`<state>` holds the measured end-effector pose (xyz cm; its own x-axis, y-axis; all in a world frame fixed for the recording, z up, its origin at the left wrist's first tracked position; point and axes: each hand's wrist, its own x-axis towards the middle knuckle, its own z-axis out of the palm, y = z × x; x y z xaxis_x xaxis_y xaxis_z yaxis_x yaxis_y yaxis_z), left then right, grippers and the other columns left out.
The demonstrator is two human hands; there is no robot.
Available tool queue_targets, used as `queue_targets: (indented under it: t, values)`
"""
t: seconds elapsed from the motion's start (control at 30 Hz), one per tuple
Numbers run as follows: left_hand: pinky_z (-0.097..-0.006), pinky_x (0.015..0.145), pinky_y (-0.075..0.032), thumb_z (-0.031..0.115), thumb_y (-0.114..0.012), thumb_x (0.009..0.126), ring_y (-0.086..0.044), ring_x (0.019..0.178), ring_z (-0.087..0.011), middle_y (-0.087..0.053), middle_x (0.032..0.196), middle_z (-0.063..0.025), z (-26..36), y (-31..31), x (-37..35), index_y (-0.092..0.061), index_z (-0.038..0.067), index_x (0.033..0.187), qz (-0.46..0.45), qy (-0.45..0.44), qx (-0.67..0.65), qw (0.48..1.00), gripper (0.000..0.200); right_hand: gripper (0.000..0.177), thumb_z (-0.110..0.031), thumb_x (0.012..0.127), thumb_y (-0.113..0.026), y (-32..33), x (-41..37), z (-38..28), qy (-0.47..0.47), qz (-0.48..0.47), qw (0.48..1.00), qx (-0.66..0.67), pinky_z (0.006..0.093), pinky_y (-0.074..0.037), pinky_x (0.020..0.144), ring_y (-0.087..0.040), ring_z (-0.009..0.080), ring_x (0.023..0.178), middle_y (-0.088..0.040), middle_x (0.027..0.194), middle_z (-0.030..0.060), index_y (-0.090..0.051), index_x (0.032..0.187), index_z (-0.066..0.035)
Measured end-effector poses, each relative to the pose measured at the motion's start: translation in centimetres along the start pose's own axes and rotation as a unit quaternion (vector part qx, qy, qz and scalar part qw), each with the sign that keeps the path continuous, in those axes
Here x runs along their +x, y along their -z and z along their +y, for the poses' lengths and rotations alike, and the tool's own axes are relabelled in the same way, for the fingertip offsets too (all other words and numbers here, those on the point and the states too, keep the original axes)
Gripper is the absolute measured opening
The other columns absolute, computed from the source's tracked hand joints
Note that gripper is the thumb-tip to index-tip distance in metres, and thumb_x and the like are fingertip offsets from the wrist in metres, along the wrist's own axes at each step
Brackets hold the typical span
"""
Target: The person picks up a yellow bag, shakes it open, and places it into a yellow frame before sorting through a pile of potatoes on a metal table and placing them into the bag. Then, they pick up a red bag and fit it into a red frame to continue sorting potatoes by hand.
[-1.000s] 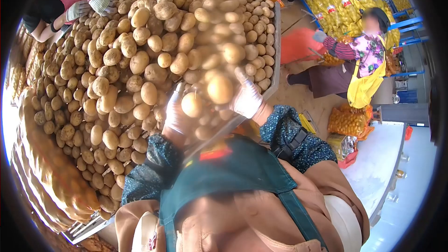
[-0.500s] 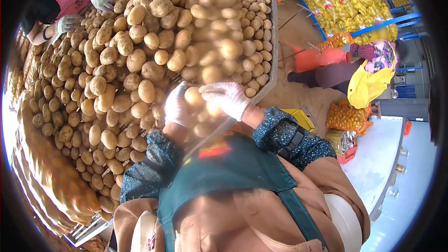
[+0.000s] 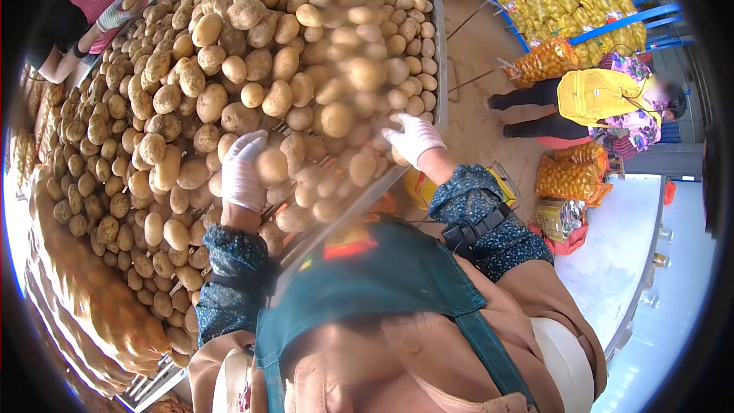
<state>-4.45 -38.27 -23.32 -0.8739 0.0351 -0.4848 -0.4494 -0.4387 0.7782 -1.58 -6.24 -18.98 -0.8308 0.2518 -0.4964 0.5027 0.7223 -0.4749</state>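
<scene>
A big heap of brown potatoes (image 3: 229, 69) fills a sorting table with a metal rim (image 3: 440, 69). My left hand (image 3: 243, 168), in a white glove, rests on the pile near the front edge with its fingers around a potato (image 3: 271, 166). My right hand (image 3: 414, 138), also in a white glove, lies on potatoes at the table's right edge, fingers spread. The potatoes between my hands are blurred by motion. My blue patterned sleeves and green apron fill the lower part of the view.
Another person's gloved hands (image 3: 122, 1) work at the far left of the table. A person in a yellow apron (image 3: 604, 99) bends by orange net bags of potatoes (image 3: 569, 180). Yellow bagged potatoes (image 3: 566, 0) are stacked on blue racks at upper right.
My hands were close together around potatoes in front of me. They have spread apart: the left went left and the right went right and up. The person in yellow bent down.
</scene>
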Motion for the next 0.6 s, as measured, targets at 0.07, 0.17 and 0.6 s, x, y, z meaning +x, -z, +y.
queue_targets:
  t: [0.07,0.17,0.6]
  values:
    - [-0.0283,0.076,-0.054,0.014,-0.069,0.087,-0.064,0.084,-0.0182,-0.067,0.092,-0.0067,-1.0,1.1,0.7,-0.064,0.000,0.117,-0.023,-0.052,0.169,0.984,0.034,0.058,-0.046,0.088,-0.065,-0.2,0.6,-0.1,0.049,0.010,0.990,-0.132,0.0405,-0.050,0.092,-0.064,0.0309,0.108,-0.067,0.117,0.0174,-0.059,0.129,-0.006]
    - [-0.0305,0.082,-0.053,0.021,-0.072,0.086,-0.065,0.091,-0.0227,-0.068,0.099,-0.0120,-3.8,1.8,2.1,-0.058,-0.002,0.125,-0.055,-0.143,0.459,0.875,0.048,0.064,-0.052,0.087,-0.062,-1.8,1.2,-3.4,0.080,-0.031,0.985,-0.151,0.0417,-0.049,0.097,-0.062,0.0332,0.112,-0.065,0.121,0.0180,-0.056,0.134,-0.009]
    - [-0.0380,0.092,-0.052,0.035,-0.070,0.087,-0.065,0.107,-0.0288,-0.066,0.121,-0.0157,-2.3,-0.5,0.2,-0.043,-0.003,0.141,-0.163,-0.054,0.403,0.899,0.071,0.079,-0.053,0.076,-0.076,-4.3,5.3,-3.8,0.103,-0.099,0.987,-0.071,0.0381,-0.049,0.098,-0.064,0.0308,0.113,-0.064,0.127,0.0172,-0.055,0.135,-0.003]
